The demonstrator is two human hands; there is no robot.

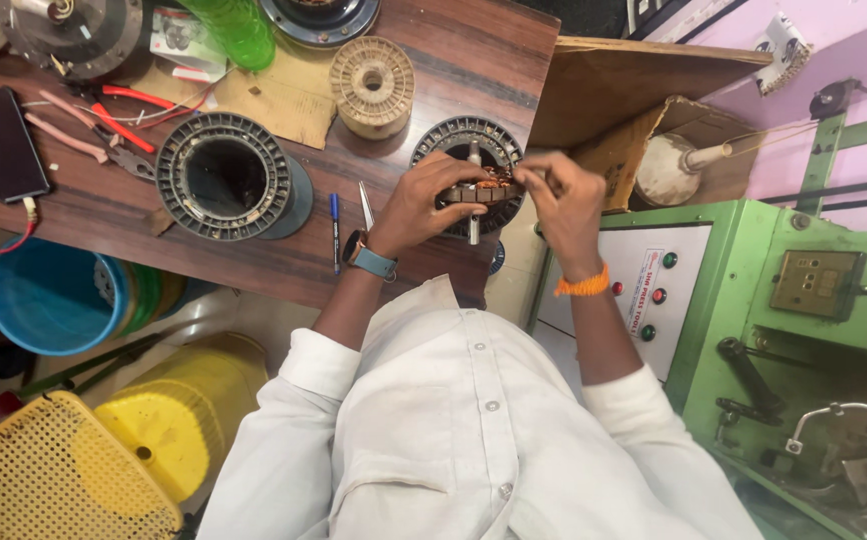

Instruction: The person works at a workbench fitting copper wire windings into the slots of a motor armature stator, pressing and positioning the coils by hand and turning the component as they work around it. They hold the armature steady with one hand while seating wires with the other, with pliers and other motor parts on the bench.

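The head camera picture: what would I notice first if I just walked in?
Probably the left hand and right hand, both on a round metal motor core with copper wire at the wooden table's edge. Next, the green machine with coloured buttons at right, and the bright yellow perforated basket bottom left.

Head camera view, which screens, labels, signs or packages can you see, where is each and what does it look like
Smartphone: far left of the wooden workbench, flat black rectangle, dark screen, cable plugged in.
Panel label: on the green machine, right of the right hand, slanted white strip with red print.
Printed card: top of bench beside the green bottle, small, white, red and green.
Cardboard box: right of the bench, brown, open.
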